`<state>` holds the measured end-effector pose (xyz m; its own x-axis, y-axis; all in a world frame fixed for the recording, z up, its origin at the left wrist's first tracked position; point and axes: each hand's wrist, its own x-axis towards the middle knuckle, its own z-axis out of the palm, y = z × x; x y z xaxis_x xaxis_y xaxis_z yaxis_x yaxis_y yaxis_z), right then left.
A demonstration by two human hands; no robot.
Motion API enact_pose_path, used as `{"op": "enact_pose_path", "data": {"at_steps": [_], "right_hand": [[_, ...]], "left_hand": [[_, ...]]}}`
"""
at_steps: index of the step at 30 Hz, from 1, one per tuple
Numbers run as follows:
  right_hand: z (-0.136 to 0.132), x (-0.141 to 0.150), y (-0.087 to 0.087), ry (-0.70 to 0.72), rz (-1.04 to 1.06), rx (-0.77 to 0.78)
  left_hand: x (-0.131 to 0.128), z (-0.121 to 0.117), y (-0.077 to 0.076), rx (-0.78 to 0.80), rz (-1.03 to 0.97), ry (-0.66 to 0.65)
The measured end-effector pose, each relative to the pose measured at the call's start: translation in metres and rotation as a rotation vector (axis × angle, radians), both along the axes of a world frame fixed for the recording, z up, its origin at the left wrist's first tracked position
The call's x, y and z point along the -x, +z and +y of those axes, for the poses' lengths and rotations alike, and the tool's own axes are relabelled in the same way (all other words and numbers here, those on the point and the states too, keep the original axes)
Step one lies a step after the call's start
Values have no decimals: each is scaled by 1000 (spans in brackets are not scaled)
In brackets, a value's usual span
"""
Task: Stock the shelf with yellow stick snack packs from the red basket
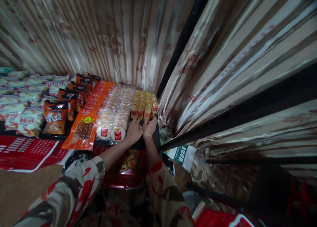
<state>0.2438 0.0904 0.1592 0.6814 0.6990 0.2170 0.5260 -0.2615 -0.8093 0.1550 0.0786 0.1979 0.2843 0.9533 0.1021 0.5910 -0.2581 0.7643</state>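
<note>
Yellow packets (141, 103): stand in rows at the right end of the worktop (156, 137), near the back right corner.
Left hand (135, 131): curls at the front row, over the front edge; cannot tell whether gripping.
Right hand (150, 125): bends toward the same row, just beside; cannot tell whether closed on anything.
Handling: probably light, slick-wrapped, crumbly if squeezed; best taken gently by both sides.
Count: four yellow packets across the front, more behind, too crowded to count; two white crackers (119, 133) foremost; one orange pack (83, 131) uppermost; one black-and-orange bag (55, 118) foremost.
</note>
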Motion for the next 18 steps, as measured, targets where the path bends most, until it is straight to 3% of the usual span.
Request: {"op": "enact_pose_path", "data": {"at_steps": [9,18], "right_hand": [[-16,1,-2,36,25,-109],[-60,23,-1,70,25,-188]], "left_hand": [[1,-19,-10,-1,14,-22],[23,-56,-22,-35,-92,-135]]}}
